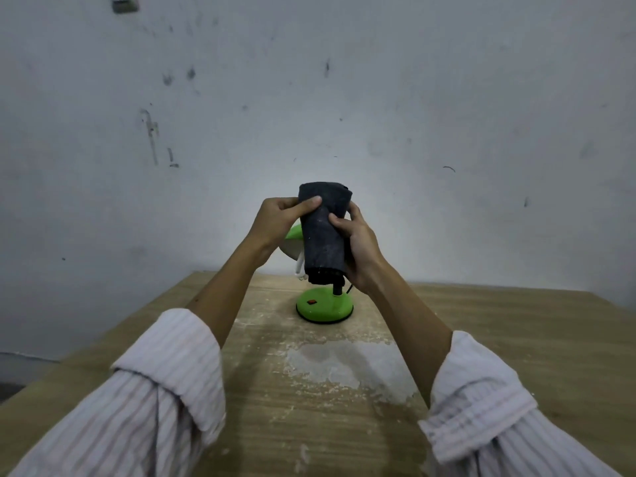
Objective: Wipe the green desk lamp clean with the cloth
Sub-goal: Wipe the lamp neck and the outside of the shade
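Rolled-up striped sleeves [165, 383] sit closest to the camera, both forearms reaching out over a dusty wooden desk [499, 339]. Both hands are up in front of the lamp holding a dark grey cloth [323, 235]. Left hand [275, 220] has its thumb pressed on the upper part of the cloth, and the right hand [359, 246] has its fingers [339, 223] wrapped round the right edge, so both sets of fingers are clamped on the fabric.

Green desk lamp [325, 306] stands toward the far side of the desk, base flat, with a red switch on top. Its shade [292, 242] pokes out to the left behind the cloth. Can't tell if the cloth is actually touching the shade or just held in front of it.

Handling-wise: the cloth looks soft and floppy, so bunch it or it'll drape everywhere. My guess is the lamp is light plastic and the neck will swing if pushed. I'd steady the shade or base with one hand and wipe with the other. Glossy base probably slides on that dust too.
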